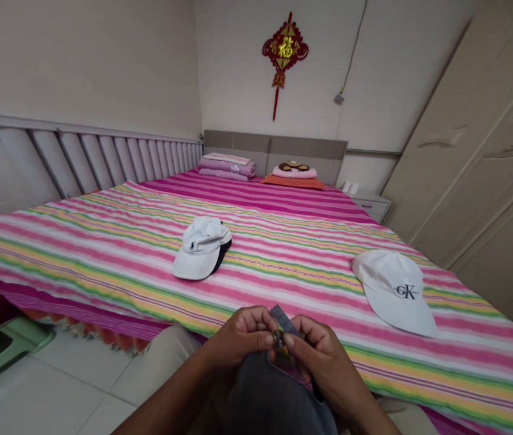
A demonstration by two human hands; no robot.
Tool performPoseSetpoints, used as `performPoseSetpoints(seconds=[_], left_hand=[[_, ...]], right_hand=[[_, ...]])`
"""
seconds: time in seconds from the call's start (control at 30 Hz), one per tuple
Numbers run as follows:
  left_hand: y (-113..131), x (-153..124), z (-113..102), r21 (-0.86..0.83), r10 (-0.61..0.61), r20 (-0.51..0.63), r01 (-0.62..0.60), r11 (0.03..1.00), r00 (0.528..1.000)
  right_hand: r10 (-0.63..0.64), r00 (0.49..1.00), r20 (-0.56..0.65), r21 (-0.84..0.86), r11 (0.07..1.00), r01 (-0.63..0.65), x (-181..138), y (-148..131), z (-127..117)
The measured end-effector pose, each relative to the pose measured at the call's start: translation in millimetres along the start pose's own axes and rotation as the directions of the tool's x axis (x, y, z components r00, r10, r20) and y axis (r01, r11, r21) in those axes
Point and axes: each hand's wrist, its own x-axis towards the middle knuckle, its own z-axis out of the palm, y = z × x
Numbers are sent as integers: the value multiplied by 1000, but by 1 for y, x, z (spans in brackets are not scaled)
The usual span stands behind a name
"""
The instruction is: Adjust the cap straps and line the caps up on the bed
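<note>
Low in the head view, a dark grey cap [278,396] rests over my lap with its back strap [278,315] upward. My left hand [249,332] pinches the strap at a small metal buckle [278,338]. From the other side my right hand [317,350] grips the strap, its thumb against the buckle. The strap's loose end sticks up between the two hands. Ahead on the bed lies a white cap [204,244] with a small dark logo, a dark cap partly hidden beneath it. Another white cap [392,281], lettered CK, lies to the right.
A striped sheet [115,254] covers the bed. Folded bedding [226,166] and a pink pillow stack [295,173] sit by the headboard [238,145]. A green stool [11,344] stands on the tiled floor at left. Wardrobe doors [478,151] rise on the right.
</note>
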Motion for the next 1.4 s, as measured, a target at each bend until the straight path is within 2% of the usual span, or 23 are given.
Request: performPoseSetpoints(seconds=[0.17,0.27,0.47,0.67,0.8,1.07,1.4], left_hand=[[-7,3,0,-61,13,-12,-14,998,1000],[-12,4,-1,-45,20,-58,-22,999,998],[-13,0,-4,-51,-88,-93,84,995,992],[-16,-4,-8,-204,-72,-99,51,978,992],[-20,-2,-7,-274,-38,-61,20,962,997],[-29,0,-8,-314,22,-47,-35,949,999],[-30,2,-6,-341,39,-90,-67,938,995]], right_hand=[[37,997,67,190,981,-49,4,7,5],[40,999,18,282,959,-43,6,9,7],[65,998,-17,207,977,-60,7,12,5],[46,996,-72,268,963,-25,8,16,2],[64,998,21,351,934,-68,7,19,2],[137,977,164,550,809,-206,9,29,6],[153,976,155,579,786,-215,12,32,8]])
